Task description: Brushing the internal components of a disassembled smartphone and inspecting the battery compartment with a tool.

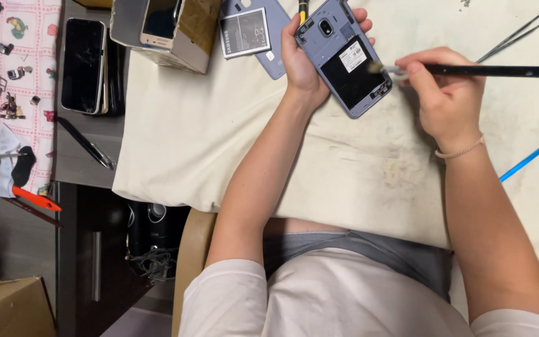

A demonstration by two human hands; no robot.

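**Brushing out the open back of a phone**

The right hand pinches a slim black-handled brush between thumb and fingers, close to the ferrule, with the handle running off toward three o'clock. Its pale bristle tip rests on the right edge of the blue-grey smartphone with its back cover removed, just beside the empty black battery well. The left hand is closed around that phone, palm under it, thumb along the left edge and fingertips showing over the top at twelve o'clock; it holds the phone tilted just above the cream cloth-covered tabletop.

To my eye, brushing like this goes best with short, light strokes directed outward from the well, so dust leaves the frame instead of packing into the corners. The close grip near the bristles looks right for control. Holding the phone tilted should let debris fall onto the cloth, and the bristles are better kept off the small contacts at the well's lower edge.

At eleven o'clock from the left hand lie a grey flat battery on a blue-grey back cover, touching each other. Further toward ten o'clock stands an open metal box holding a gold phone, and beyond it a stack of dark-screened phones. Thin metal tweezers lie at one o'clock of the right hand, a blue rod at four o'clock.
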